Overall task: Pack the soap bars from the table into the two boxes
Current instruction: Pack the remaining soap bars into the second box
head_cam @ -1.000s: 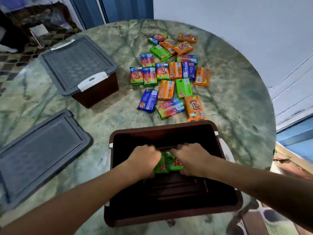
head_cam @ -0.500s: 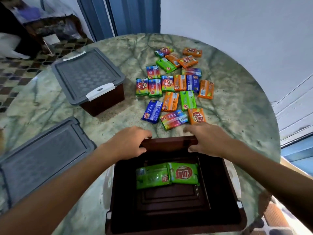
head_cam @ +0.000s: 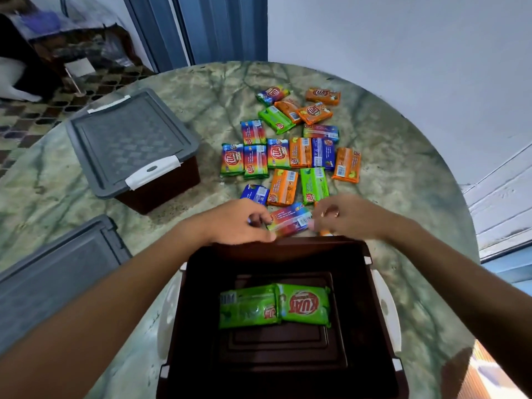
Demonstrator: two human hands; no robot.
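Both forearms stretched forward, converging from the lower corners. Left hand (head_cam: 236, 223) palm down, knuckles up, fingers curled, thumb and fingertips closing a grip just right of the palm. Right hand (head_cam: 345, 216) mirrored, fingers bent inward, grip at its left edge, ring on one finger.

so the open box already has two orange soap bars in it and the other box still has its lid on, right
Not quite: the two soap bars in the open box are green, not orange, as the head view shows. The other box does have its lid on.
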